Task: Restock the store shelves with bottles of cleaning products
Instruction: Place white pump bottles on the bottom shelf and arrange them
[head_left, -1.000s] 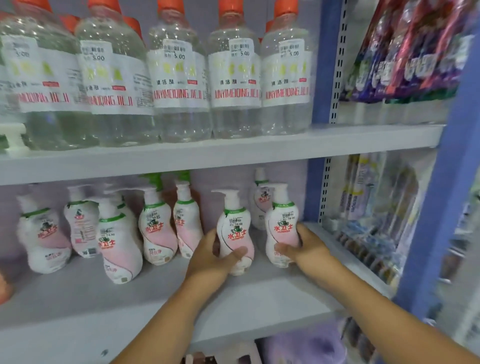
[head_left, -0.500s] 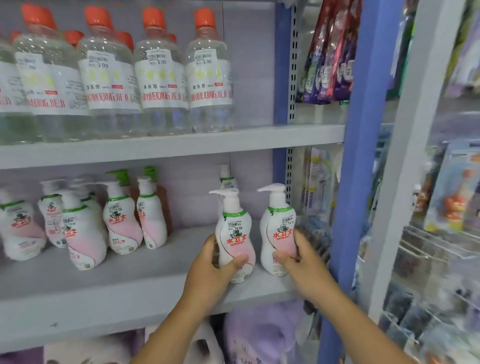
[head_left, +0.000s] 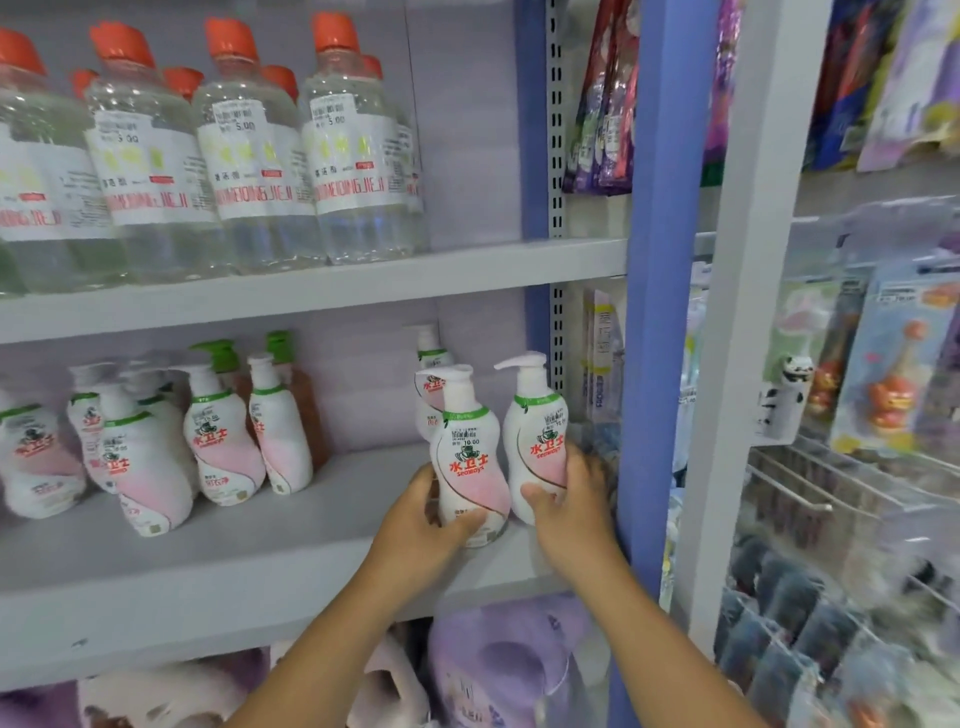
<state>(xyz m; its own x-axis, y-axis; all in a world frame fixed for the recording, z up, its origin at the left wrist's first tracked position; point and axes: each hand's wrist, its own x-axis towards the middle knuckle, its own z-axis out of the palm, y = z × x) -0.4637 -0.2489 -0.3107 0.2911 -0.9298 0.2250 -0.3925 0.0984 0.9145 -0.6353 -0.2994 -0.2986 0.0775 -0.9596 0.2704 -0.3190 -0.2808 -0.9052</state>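
Two white-and-pink pump bottles stand at the right end of the middle shelf (head_left: 234, 561). My left hand (head_left: 415, 530) grips the left pump bottle (head_left: 467, 457) low on its body, thumb across the front. My right hand (head_left: 569, 512) grips the right pump bottle (head_left: 537, 441) from its right side, next to the blue upright. A third pump bottle (head_left: 430, 374) stands behind them, mostly hidden. Several more of the same bottles (head_left: 218, 441) are grouped at the shelf's left.
Clear bottles with orange caps (head_left: 249, 156) fill the upper shelf. A blue upright post (head_left: 654, 312) bounds the shelf on the right; hanging packets and wire racks (head_left: 857, 467) lie beyond it. Purple containers (head_left: 498, 670) sit on the shelf below.
The view has swung right and nearer. Both hands still hold their bottles, which now stand closer to the shelf's right end and front edge than a second ago.
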